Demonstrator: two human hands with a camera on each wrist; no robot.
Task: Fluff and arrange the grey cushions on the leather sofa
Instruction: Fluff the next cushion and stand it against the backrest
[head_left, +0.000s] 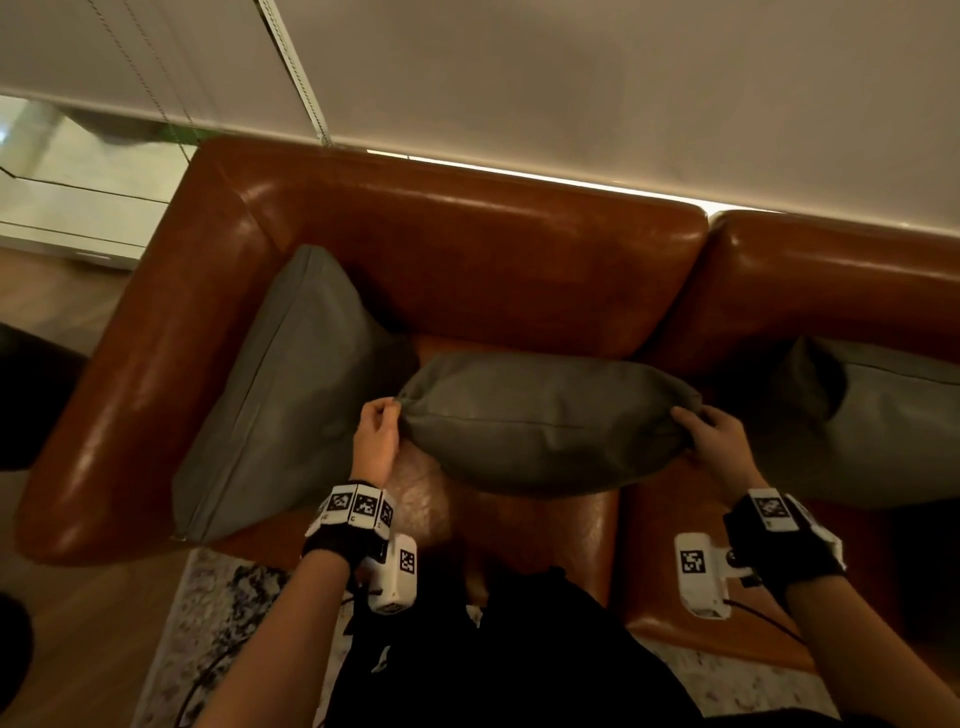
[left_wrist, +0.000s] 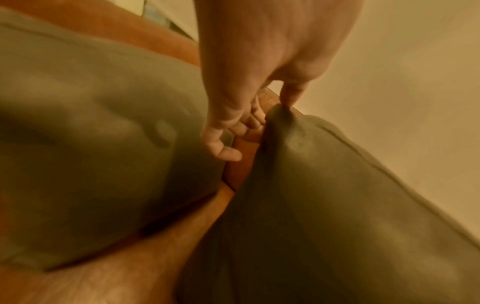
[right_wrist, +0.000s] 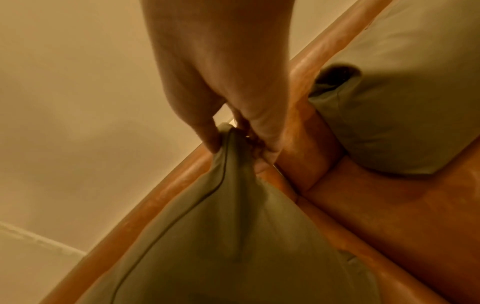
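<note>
Far left, against the armrest: leaned one grey cushion (head_left: 291, 384) in the corner of the leather sofa (head_left: 467, 249), flattish, seam showing, untouched by either hand
Left of centre: left hand (head_left: 375, 435) at the near-left corner of the middle cushion (head_left: 545, 421); from the left wrist view, corner tip nipped by the thumb (left_wrist: 292, 92) with fingers behind it, other fingers loosely curled and clear of the fabric
Centre: middle cushion held lengthwise in front of the backrest, over the seat; hard to tell whether its underside rested on the leather or hung just above it
Right of centre: right hand (head_left: 719, 434) clamped on the opposite corner, fabric bunched between thumb and fingers in the right wrist view (right_wrist: 228, 131)
Far right: lay a third grey cushion (head_left: 862, 415) on the neighbouring seat, well apart from both hands, corner dented inward
Foreground: dark clothing and wrist-worn cameras with tags; patterned rug (head_left: 234, 613) at the sofa's foot
Step in hand: judged to be the fluffing of the middle cushion, gripped by two opposite corners ready for a shake or a stretch
Next move: likely called for a firm tug or shake at both corners to spread the filling, then standing it upright against the backrest beside the left one
Left to do: probably the other two cushions, neither looking plumped yet
</note>
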